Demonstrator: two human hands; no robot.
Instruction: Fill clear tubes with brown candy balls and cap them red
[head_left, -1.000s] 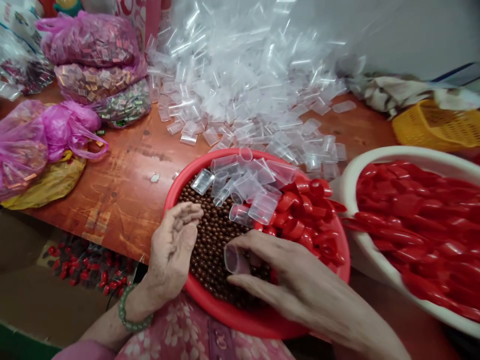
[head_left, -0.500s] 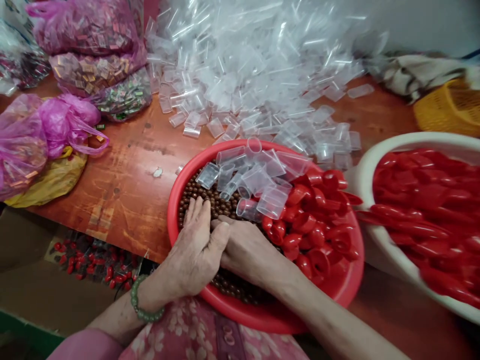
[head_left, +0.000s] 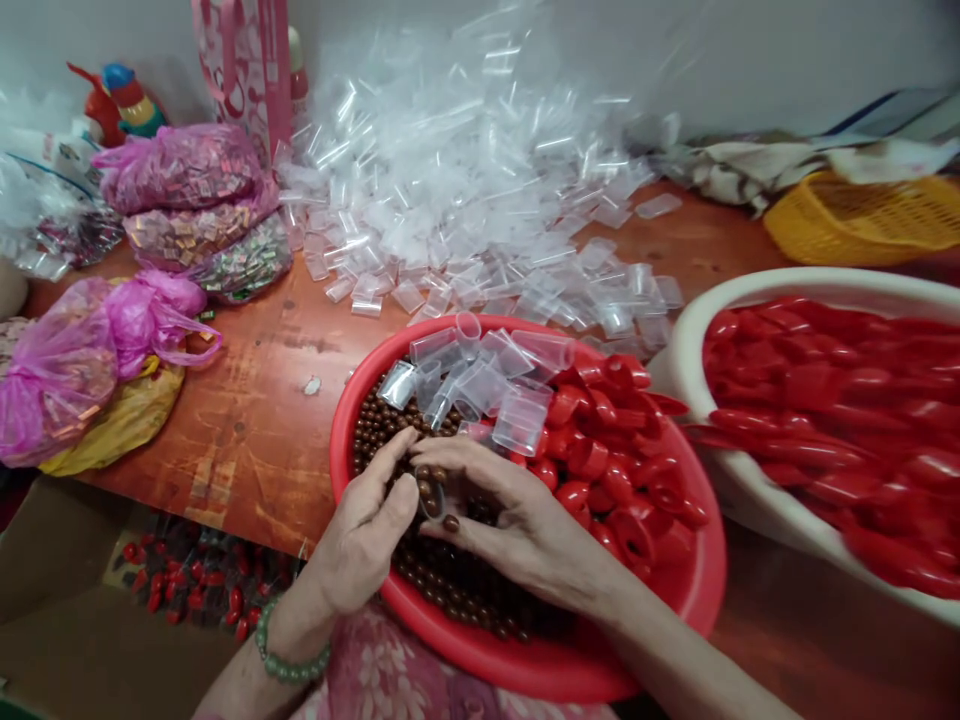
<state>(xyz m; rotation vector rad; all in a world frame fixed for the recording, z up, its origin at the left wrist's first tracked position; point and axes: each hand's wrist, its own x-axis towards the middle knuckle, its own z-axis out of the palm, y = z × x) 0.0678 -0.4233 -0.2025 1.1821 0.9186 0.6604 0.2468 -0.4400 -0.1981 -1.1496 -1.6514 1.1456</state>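
My left hand [head_left: 367, 535] is closed around a clear plastic tube [head_left: 439, 503], whose open end faces right. Brown balls show in its mouth. Cupped at that end, my right hand [head_left: 521, 520] has its fingers above and thumb below, with a brown ball [head_left: 451, 523] at the thumb tip. What lies deeper in its palm is hidden. Both hands are over a red basin [head_left: 342, 420] on my lap side of the table. Inside it are many loose brown balls [head_left: 457, 595], several clear tubes [head_left: 480, 385] and glossy red plastic pieces [head_left: 615, 480].
A white tub [head_left: 686, 350] heaped with red pieces stands at the right, against the basin. Behind lies a big pile of clear tubes [head_left: 450, 210]. Pink bags [head_left: 180, 175] sit at the left, a yellow basket [head_left: 862, 220] at back right. A cardboard box [head_left: 67, 590] is below the table edge.
My hands have come up from the balls and turned; the tube and the balls at its mouth now show between them. The camera view has tilted up and shifted slightly.
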